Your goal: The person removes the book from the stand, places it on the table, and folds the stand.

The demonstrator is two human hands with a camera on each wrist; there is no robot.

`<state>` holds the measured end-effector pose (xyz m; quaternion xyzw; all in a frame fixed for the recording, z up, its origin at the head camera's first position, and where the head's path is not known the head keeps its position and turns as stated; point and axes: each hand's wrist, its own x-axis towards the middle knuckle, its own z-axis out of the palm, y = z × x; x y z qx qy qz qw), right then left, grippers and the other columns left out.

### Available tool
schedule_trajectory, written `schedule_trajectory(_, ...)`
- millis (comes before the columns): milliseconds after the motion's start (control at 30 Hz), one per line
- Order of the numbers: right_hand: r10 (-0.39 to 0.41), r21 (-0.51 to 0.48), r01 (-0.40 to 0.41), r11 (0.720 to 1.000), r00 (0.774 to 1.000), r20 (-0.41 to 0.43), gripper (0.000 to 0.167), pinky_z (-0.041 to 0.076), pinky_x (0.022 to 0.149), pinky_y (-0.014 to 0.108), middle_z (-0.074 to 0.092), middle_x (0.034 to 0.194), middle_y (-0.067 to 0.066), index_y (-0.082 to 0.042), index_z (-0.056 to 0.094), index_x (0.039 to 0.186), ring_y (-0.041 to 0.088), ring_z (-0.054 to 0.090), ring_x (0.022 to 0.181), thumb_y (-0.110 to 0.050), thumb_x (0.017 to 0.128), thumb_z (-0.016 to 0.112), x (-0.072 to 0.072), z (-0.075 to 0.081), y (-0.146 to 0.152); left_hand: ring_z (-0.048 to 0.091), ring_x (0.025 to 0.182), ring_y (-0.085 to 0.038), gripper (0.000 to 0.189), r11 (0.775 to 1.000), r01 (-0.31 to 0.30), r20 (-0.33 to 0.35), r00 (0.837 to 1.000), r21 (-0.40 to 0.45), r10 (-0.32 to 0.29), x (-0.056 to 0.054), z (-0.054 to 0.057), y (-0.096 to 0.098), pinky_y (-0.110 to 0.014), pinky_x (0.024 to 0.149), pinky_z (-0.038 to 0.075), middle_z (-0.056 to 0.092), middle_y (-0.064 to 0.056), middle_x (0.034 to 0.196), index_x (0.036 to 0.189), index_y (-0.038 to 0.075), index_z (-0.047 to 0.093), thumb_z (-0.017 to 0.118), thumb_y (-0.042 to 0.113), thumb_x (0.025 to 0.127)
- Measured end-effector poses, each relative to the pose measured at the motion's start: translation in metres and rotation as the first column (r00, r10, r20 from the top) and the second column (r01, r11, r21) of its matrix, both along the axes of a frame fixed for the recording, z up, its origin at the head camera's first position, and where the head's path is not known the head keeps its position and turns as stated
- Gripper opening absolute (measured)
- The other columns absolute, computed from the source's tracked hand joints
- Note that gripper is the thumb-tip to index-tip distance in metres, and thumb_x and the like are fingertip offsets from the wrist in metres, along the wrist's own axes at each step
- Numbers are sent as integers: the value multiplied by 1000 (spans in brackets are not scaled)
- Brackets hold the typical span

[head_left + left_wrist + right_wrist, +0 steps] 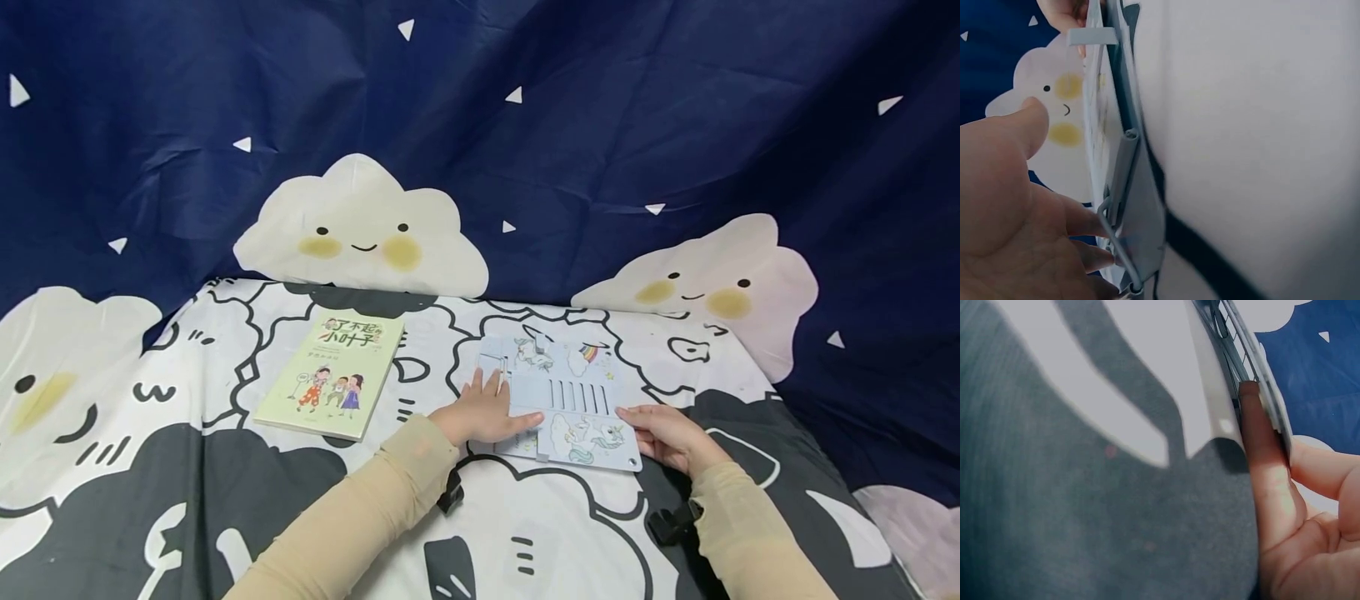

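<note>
A light blue folding book stand (577, 396) with unicorn and rainbow prints and a row of slots lies on the printed cloth. My left hand (483, 412) rests over its left side, fingers spread and thumb stretched across the panel. In the left wrist view, the fingertips of the left hand (1016, 212) are at a bent metal wire (1119, 247) by the stand's hinge. My right hand (667, 433) pinches the right edge. The right wrist view shows the thumb of the right hand (1316, 519) on one face of the panel and a finger behind it.
A pale green book (330, 375) with cartoon children on its cover lies to the left of the stand. Black-and-white cartoon cloth (555, 525) covers the surface. Behind it hangs a dark blue curtain (562, 150) with white clouds and triangles.
</note>
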<state>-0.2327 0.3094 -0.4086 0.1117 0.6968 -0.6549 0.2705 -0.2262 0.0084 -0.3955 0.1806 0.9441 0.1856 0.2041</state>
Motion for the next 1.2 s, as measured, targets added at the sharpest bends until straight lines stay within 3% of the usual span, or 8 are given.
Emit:
schedule_trajectory(333, 6, 23, -6, 1000, 1000, -11, 25, 60, 73, 24, 76, 86, 3, 5, 55, 115, 11, 74, 80, -17, 104, 51, 0, 0, -1, 5, 153, -41, 93, 995, 22, -33, 999, -97, -25, -3, 2, 2, -49, 125, 14, 13, -23, 164, 155, -2, 26, 33, 70, 97)
schedule_trajectory(700, 30, -11, -30, 999, 999, -18, 25, 60, 73, 24, 75, 87, 3, 8, 54, 116, 11, 74, 80, -15, 105, 49, 0, -1, 0, 4, 153, -41, 92, 997, 26, -41, 999, -66, -29, -5, 0, 1, -50, 125, 14, 12, -24, 164, 154, -3, 26, 33, 69, 97)
schedule_trajectory(833, 22, 30, -22, 999, 999, -25, 31, 60, 73, 24, 75, 86, 2, 11, 51, 121, 11, 74, 79, -16, 105, 50, 0, 0, 0, 1, 153, -41, 90, 1000, 0, -13, 1000, 20, 0, -8, -3, -1, -52, 125, 11, 11, -25, 164, 154, -4, 27, 33, 67, 98)
schedule_trajectory(967, 51, 174, -38, 984, 996, -70, 47, 60, 70, 24, 73, 84, 0, 17, 45, 131, 8, 72, 75, -20, 103, 53, 1, 4, -1, -1, 153, -40, 87, 980, -68, 40, 997, 186, 61, -13, -5, -9, -54, 124, 9, 9, -26, 164, 154, -4, 26, 32, 64, 100)
schedule_trajectory(1067, 92, 301, -49, 953, 987, -132, 55, 60, 70, 24, 72, 88, 3, 19, 41, 136, 8, 70, 73, -22, 102, 55, 2, 14, 0, 0, 153, -41, 85, 949, -113, 39, 994, 295, 106, -16, -1, -19, -54, 124, 9, 10, -26, 163, 154, -7, 22, 34, 60, 102)
schedule_trajectory(1133, 118, 373, -39, 927, 975, -191, 56, 60, 75, 26, 72, 98, 14, 20, 40, 136, 10, 70, 80, -21, 102, 54, 2, 25, 0, 1, 152, -43, 84, 926, -134, 17, 990, 353, 137, -17, 5, -27, -54, 124, 8, 12, -26, 163, 154, -8, 19, 38, 56, 102)
schedule_trajectory(1200, 135, 455, 2, 890, 954, -268, 58, 59, 85, 32, 67, 113, 27, 20, 40, 138, 20, 71, 92, -25, 103, 52, 2, 37, -1, 1, 152, -44, 84, 911, -138, -21, 987, 390, 159, -16, 13, -37, -53, 124, 8, 13, -25, 163, 154, -8, 18, 41, 54, 102)
